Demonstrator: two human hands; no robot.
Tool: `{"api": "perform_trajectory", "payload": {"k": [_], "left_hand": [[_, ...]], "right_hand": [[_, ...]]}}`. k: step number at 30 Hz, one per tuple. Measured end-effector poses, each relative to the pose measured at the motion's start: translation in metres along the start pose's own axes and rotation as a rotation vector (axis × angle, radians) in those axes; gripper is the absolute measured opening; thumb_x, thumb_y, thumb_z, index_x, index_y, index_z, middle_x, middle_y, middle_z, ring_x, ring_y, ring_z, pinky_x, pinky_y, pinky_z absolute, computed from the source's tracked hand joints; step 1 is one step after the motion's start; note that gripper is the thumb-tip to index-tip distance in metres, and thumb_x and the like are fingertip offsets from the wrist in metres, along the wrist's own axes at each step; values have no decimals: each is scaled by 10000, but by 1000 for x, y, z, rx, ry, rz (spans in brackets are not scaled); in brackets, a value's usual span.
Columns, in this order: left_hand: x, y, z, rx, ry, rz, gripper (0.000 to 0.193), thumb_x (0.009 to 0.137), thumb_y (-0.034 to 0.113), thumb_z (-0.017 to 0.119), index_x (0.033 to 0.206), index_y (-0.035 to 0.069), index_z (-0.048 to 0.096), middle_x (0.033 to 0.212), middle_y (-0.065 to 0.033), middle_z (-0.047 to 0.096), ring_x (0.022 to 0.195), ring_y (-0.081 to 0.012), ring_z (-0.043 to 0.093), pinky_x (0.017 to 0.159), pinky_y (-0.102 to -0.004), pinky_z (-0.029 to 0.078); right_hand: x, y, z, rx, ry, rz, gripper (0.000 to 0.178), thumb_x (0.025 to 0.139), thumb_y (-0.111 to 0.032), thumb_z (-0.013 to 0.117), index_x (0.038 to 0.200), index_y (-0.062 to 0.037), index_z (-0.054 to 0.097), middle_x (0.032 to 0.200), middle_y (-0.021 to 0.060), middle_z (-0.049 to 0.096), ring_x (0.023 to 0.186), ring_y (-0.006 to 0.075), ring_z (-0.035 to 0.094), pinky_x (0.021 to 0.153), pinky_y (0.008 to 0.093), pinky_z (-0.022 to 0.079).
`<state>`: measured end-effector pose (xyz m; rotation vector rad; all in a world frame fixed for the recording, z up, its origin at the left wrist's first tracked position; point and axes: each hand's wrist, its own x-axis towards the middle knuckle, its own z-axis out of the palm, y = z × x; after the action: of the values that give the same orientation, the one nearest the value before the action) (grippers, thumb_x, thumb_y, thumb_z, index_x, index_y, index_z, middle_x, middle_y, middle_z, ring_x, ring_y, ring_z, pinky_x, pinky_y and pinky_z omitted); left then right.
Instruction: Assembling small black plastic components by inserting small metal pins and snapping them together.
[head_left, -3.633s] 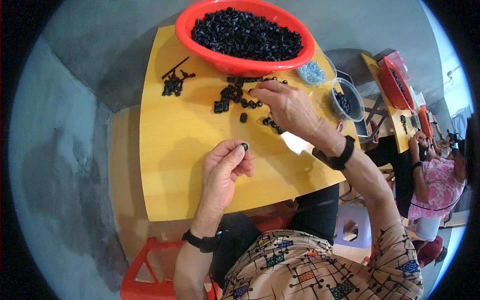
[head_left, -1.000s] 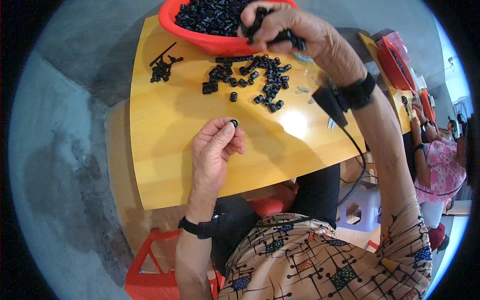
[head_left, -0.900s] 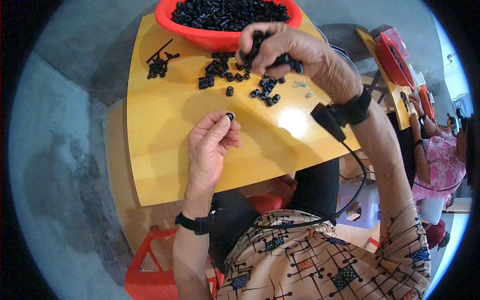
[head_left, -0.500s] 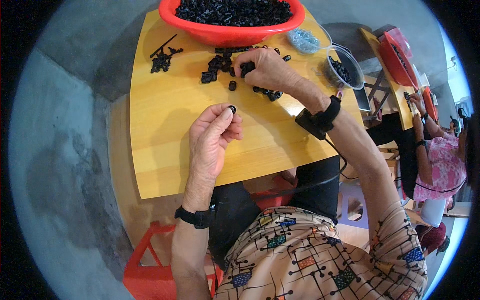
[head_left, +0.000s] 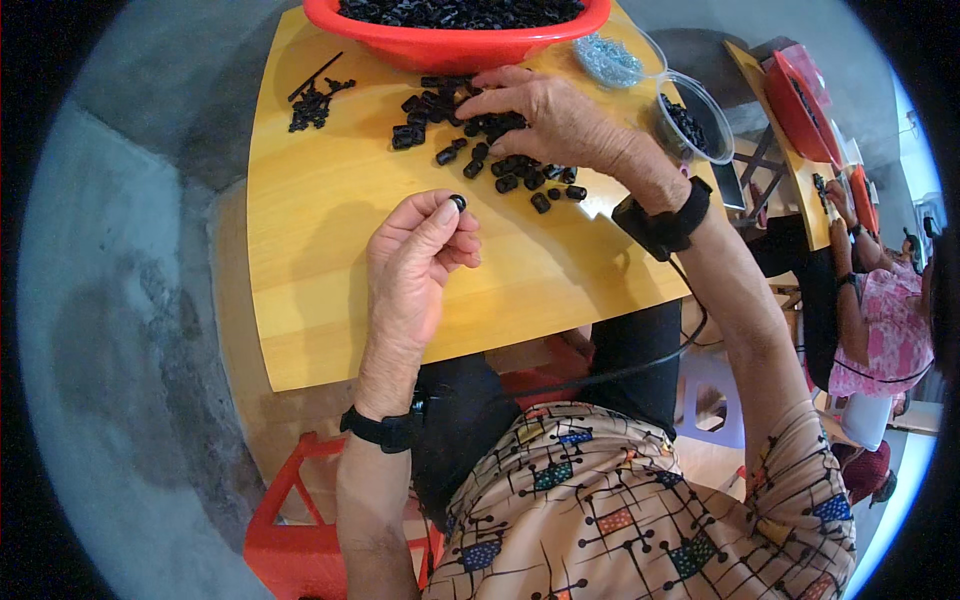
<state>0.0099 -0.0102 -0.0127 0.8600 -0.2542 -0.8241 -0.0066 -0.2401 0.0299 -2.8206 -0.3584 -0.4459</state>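
Across a yellow wooden surface, a person's left grip pinches a small round black part between thumb and forefinger, raised at the near side. The right grip is spread open, fingers apart over scattered black cylinders; whether they touch cannot be told. Beyond stands a red basin heaped with black pieces; to its right, a clear round tub holds more.
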Motion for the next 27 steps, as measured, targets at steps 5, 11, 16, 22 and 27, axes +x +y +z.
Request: {"api": "perform_trajectory", "payload": {"k": [5,11,16,22,27], "left_hand": [[2,1,2,41,16,12,150,896,151,577,993,38,595,818,-32,614,669,-83,549,591,-219,463],[1,2,-2,28,27,13,151,898,150,574,997,38,596,831,-35,609,690,-82,545,600,-211,459],[1,1,0,29,27,22,149,892,150,587,983,32,602,818,-48,623,672,-88,570,597,-217,480],[3,-1,-4,7,11,24,151,884,148,603,970,25,610,807,-57,640,663,-93,596,595,-225,505],[3,1,-3,17,3,27,155,884,145,602,977,21,608,809,-58,640,664,-94,600,599,-221,512]], "right_hand": [[-10,1,-21,44,-21,49,531,670,-99,730,1179,-172,598,1177,121,565,1016,288,581,860,346,488],[-35,-13,-37,-18,86,106,249,724,-72,692,968,-45,654,975,115,641,817,229,638,705,314,512],[-91,-40,-24,209,155,437,122,738,-122,648,836,-48,656,716,123,635,679,278,638,608,349,498],[-93,-47,-2,175,155,387,160,740,-77,646,897,-42,643,761,115,624,692,262,628,613,338,496],[-90,-50,3,116,141,296,146,743,-29,637,888,-23,628,840,125,629,692,264,629,611,328,491]]}}
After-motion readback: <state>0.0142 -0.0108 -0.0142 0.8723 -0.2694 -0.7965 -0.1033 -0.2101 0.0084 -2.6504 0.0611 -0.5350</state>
